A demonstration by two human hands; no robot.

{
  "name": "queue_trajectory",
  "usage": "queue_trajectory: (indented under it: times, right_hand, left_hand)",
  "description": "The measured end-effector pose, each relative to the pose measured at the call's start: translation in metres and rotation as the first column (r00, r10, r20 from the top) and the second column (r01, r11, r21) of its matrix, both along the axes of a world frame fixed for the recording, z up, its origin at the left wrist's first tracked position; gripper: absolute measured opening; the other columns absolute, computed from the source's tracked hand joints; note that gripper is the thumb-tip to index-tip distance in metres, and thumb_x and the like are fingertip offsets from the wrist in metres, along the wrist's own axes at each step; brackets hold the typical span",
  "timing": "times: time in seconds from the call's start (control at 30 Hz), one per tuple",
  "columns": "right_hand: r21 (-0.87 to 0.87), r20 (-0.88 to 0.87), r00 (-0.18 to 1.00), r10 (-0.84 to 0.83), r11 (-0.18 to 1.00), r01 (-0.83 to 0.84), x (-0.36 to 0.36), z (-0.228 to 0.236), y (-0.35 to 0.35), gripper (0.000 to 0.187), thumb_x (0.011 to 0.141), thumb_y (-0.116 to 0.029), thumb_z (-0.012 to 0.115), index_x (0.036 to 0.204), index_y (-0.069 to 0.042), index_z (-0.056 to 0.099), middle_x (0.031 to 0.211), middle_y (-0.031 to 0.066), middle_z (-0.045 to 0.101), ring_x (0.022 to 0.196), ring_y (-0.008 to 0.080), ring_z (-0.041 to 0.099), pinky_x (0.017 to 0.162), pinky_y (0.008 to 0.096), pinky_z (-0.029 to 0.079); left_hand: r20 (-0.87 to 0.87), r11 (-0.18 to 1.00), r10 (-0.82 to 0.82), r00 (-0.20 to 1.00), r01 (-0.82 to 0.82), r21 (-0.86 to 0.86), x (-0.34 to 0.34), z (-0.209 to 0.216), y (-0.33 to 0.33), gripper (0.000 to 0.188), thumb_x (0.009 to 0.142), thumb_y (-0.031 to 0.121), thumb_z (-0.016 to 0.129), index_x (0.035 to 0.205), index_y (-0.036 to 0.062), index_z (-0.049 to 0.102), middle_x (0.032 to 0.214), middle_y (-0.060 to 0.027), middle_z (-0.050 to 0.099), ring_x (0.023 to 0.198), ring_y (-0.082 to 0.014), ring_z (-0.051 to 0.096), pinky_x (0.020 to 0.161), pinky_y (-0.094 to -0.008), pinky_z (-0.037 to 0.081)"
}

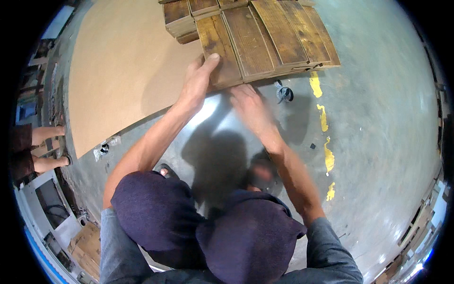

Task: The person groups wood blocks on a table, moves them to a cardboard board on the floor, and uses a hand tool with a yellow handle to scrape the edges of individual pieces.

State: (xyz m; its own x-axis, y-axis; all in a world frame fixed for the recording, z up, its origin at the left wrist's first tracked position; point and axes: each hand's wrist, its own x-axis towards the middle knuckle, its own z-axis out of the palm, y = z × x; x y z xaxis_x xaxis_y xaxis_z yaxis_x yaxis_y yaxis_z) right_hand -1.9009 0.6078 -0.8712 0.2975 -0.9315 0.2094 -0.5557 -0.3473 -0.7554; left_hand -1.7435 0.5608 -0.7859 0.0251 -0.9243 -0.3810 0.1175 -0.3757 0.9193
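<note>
Item one: a panel of dark-stained wooden planks (265, 40), joined side by side, lying on the grey concrete floor (378, 142) at the top of the view, its near edge towards us. Our left hand (198, 83) rests on the near left corner of this panel, thumb laid on the top face, fingers curled under the edge. Our right hand (250, 106) is just below the near edge, blurred; we cannot tell whether it is spread or closed, or whether it touches the wood.

Item two: a smaller stack of similar planks (182, 19), just beside the panel's left end.

Item three: a large tan fibreboard sheet (118, 71), flat on the floor, left of both.

Item four: broken yellow floor paint (324, 118), right of our right forearm.
</note>
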Motion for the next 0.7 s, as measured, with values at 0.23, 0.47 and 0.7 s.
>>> queue_trajectory:
  times: [0.23,0.47,0.7]
  right_hand:
    - [0.134,-0.045,0.999,-0.024,0.991,0.029,0.002,-0.003,-0.007,0.013,0.086,-0.008,0.061,0.093,0.003,0.061,0.110,0.0218,0.064,0.104,0.0406,0.060,0.090,0.0500,0.049]
    - [0.162,0.086,0.994,-0.070,0.985,0.055,-0.030,0.007,0.071,0.032,0.088,-0.012,0.064,0.119,-0.003,0.064,0.115,0.0197,0.063,0.115,0.0399,0.054,0.100,0.0478,0.046]
    - [0.155,-0.341,0.871,-0.354,0.893,0.423,-0.090,0.003,0.182,0.065,0.072,-0.029,0.080,0.132,-0.015,0.059,0.123,0.0155,0.060,0.115,0.0366,0.055,0.096,0.0496,0.046]
  left_hand:
    - [0.007,1.000,-0.028,1.000,0.028,-0.012,-0.016,-0.001,0.004,0.047,0.101,0.034,0.058,0.129,-0.0030,0.054,0.118,-0.0069,0.062,0.107,-0.0163,0.054,0.095,-0.0334,0.041]
    - [0.023,0.995,0.042,0.999,-0.044,0.084,-0.007,-0.009,-0.006,0.052,0.102,0.028,0.054,0.142,-0.0047,0.045,0.133,-0.0146,0.058,0.122,-0.0239,0.053,0.108,-0.0390,0.038]
    - [0.050,0.996,-0.064,0.997,0.061,0.071,-0.006,-0.007,-0.012,0.055,0.101,0.030,0.055,0.140,-0.0075,0.046,0.136,-0.0153,0.056,0.121,-0.0240,0.053,0.107,-0.0384,0.038]
